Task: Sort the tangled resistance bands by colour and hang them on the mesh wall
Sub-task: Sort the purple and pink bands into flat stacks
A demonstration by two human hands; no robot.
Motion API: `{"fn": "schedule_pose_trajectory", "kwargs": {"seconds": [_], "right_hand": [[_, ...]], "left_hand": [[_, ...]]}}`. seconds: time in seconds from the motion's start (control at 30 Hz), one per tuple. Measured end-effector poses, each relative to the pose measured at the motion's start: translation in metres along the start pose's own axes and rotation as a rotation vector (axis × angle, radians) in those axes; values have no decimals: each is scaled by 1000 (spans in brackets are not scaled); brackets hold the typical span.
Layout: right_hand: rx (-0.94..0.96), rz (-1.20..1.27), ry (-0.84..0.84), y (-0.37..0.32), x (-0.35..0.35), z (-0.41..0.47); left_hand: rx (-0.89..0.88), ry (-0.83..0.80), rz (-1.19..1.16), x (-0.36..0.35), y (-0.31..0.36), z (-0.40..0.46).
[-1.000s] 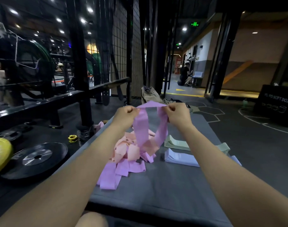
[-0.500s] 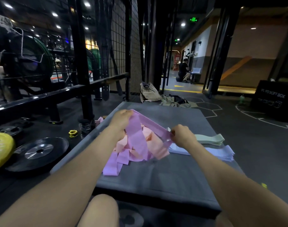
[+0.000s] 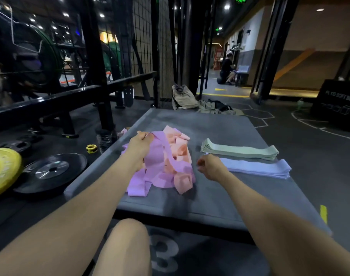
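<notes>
A person reaches both bare arms over a grey mat (image 3: 200, 198). The left hand (image 3: 141, 143), arm extended, grips a purple band (image 3: 156, 156) atop a tangled pile of purple and peach bands (image 3: 178, 154) mid-mat. The right hand (image 3: 209, 166), fingers curled on nothing, hovers beside the pile, near folded green bands (image 3: 240, 151) and lilac bands (image 3: 257, 169).

purple bands (image 3: 156, 164) tangled with peach bands (image 3: 178, 148) | pale green stack (image 3: 240, 151) | pale lilac stack (image 3: 257, 169) | grey mat (image 3: 210, 198) | yellow plate (image 3: 3, 170) | black plate (image 3: 52, 172), silver centre | yellow collar (image 3: 91, 149) | black mesh wall (image 3: 142, 36) | black box (image 3: 337, 104), white lettering
</notes>
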State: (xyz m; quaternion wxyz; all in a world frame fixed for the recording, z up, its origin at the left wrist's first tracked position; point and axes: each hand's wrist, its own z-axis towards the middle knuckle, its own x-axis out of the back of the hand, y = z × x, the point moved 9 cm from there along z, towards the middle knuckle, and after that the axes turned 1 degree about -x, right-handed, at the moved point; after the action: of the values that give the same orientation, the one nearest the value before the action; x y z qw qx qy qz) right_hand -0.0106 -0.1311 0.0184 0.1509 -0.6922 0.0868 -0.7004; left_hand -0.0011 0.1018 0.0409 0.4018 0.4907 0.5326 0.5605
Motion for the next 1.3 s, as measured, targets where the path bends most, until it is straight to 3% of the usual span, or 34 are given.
{"fn": "schedule_pose_trajectory", "kwargs": {"seconds": [0.17,0.33,0.57,0.8,0.93,1.1,1.2,1.3], "right_hand": [[38,37,57,-18,-15,24],[120,-122,-65,-23,-41,45],[131,-13,-39,-43,-34,76],[173,247,69,-95,4,104],[89,598,73,-88,3,116],[-109,849,147,-56,-3,127],[-190,795,163,-44,-7,130],[-203,682,199,-41,-2,130]], "left_hand": [[-64,11,104,20,-20,9],[-112,69,85,33,-20,17],[-185,141,24,61,-7,38],[-228,63,-103,61,17,52],[-219,168,-240,79,28,50],[-180,305,-416,115,28,49],[-196,341,-496,124,31,49],[-206,324,-421,120,35,52]]}}
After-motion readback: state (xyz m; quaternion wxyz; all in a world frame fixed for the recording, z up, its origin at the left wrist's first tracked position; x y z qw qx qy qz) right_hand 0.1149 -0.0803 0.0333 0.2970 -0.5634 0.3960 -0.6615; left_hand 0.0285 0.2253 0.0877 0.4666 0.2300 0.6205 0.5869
